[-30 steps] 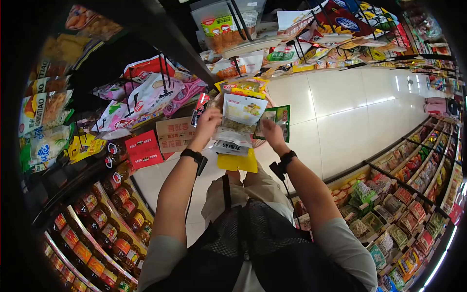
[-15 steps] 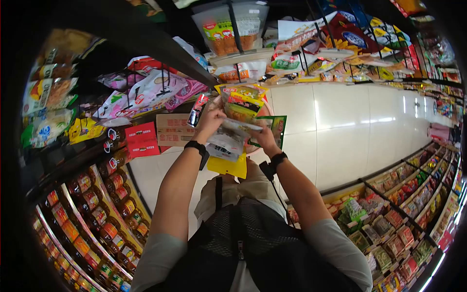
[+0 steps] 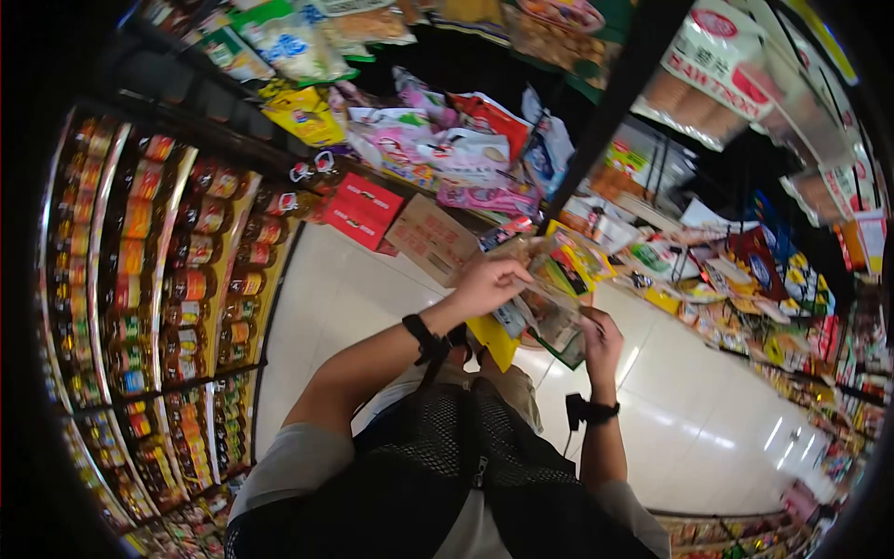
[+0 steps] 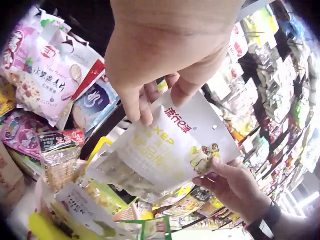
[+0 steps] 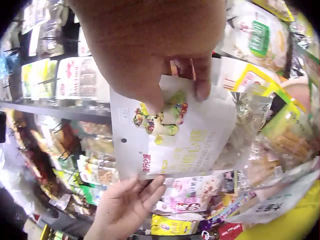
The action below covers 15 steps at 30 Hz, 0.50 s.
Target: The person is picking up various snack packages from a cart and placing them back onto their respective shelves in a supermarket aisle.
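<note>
A white snack pouch (image 4: 165,145) with a clear lower part and yellow and red print hangs between my two hands. My left hand (image 3: 489,282) pinches one side of its top edge. At another top corner, the thumb and fingers of my right hand (image 3: 601,340) pinch the pouch beside the printed food picture. The head view shows the pouch nearly edge-on, tilted. Below it, several packets sit in a pink basket (image 5: 300,92), among them a yellow packet (image 3: 494,340) and a green-edged one (image 4: 156,229).
Hanging snack bags (image 3: 475,154) line the rack ahead. A cardboard box (image 3: 431,238) and a red box (image 3: 363,212) stand left of the basket. Shelves of bottled oil (image 3: 191,279) rise on the left; pale tiled floor (image 3: 689,391) stretches to the right.
The head view has swung left, so the rack and oil shelves appear rotated. The pouch went from facing up to tilted nearly edge-on, with both hands still holding it.
</note>
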Motion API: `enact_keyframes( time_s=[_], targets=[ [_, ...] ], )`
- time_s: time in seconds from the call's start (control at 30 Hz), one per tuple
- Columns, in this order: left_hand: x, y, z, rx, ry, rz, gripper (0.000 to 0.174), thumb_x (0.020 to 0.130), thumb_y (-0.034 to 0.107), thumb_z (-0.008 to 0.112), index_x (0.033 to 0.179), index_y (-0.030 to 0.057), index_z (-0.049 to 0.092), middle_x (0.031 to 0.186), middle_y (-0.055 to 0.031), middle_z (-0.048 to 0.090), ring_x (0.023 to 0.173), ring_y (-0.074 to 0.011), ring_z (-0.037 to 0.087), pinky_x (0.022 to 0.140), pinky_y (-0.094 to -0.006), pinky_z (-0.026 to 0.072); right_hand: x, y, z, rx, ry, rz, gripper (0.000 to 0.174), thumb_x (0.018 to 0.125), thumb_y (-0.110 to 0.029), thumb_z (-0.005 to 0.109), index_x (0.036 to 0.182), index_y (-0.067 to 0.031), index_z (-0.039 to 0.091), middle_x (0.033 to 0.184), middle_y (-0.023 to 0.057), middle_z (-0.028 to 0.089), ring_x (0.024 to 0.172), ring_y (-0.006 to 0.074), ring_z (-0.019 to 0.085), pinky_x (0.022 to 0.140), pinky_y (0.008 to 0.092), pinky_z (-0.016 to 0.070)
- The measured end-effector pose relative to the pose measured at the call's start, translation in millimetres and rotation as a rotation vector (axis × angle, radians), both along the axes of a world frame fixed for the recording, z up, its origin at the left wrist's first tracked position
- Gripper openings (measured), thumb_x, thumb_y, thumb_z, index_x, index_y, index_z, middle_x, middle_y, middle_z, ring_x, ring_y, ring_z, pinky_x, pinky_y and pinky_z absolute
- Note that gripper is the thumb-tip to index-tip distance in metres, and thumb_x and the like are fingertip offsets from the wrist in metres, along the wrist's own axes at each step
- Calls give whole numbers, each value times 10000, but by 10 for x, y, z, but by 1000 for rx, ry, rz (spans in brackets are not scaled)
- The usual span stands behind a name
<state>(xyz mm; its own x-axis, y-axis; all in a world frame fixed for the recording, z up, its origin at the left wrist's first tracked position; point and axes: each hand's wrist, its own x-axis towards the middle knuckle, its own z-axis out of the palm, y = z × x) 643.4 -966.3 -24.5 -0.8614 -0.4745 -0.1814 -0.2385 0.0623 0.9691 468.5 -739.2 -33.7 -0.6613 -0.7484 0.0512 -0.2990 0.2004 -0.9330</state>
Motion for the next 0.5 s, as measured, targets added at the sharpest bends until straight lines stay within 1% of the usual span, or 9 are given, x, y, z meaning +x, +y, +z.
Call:
enact_keyframes(
  time_s=[0.07,0.17,0.23,0.27,0.3,0.37,0.4,0.47,0.5],
  targets=[
    [222,51,202,-18,87,-5,188,915,-13,626,1102,9,634,1083,-39,611,972,-102,614,847,-255,504,84,-55,530,-33,169,55,117,881,10,651,993,15,680,986,128,714,935,248,675,860,325,511],
    [578,112,437,104,85,-18,284,909,-23,622,1190,5,596,1184,-76,597,1096,-142,610,937,-287,500,217,-133,1035,-75,294,125,142,818,60,652,944,0,679,963,123,715,925,263,677,846,333,515],
    [753,111,636,52,112,-36,330,901,-29,626,1226,3,581,1203,-91,602,1140,-167,604,963,-301,492,360,-207,1319,-118,335,163,200,752,92,663,918,-18,684,957,113,722,911,264,680,826,337,516],
    [847,108,696,30,123,-48,353,897,-32,628,1244,2,573,1213,-98,604,1162,-179,601,977,-308,488,441,-232,1422,-139,300,169,198,753,92,663,916,-18,684,950,114,723,904,265,681,823,337,516],
    [944,82,706,-56,104,-79,372,904,25,651,1266,0,569,1250,-111,605,1167,-208,608,994,-325,478,529,-254,1511,-159,265,171,196,753,92,664,914,-18,684,942,115,723,898,267,682,820,336,517],
    [1115,18,744,-126,54,-152,383,913,81,668,1276,9,570,1259,-116,611,1168,-216,610,1001,-332,472,675,-292,1634,-172,204,163,173,779,80,663,923,-14,686,924,117,725,867,267,688,801,332,522],
    [1179,-15,776,-160,30,-190,391,917,109,677,1281,14,571,1263,-119,614,1168,-220,610,1004,-335,469,734,-311,1644,-171,151,159,143,812,60,646,936,-1,684,934,116,721,864,234,678,796,318,519],
    [1300,-77,792,-87,36,-190,400,925,146,680,1289,20,571,1246,-108,633,1158,-201,610,1008,-336,463,844,-391,1629,-169,45,148,108,877,20,613,962,25,679,952,114,714,858,167,660,787,288,514],
    [1365,-101,778,-44,37,-193,406,929,164,682,1293,23,571,1238,-102,643,1153,-191,610,1010,-336,460,899,-454,1630,-135,17,115,109,889,13,610,973,27,678,961,108,713,860,154,653,796,281,508]
  ],
)
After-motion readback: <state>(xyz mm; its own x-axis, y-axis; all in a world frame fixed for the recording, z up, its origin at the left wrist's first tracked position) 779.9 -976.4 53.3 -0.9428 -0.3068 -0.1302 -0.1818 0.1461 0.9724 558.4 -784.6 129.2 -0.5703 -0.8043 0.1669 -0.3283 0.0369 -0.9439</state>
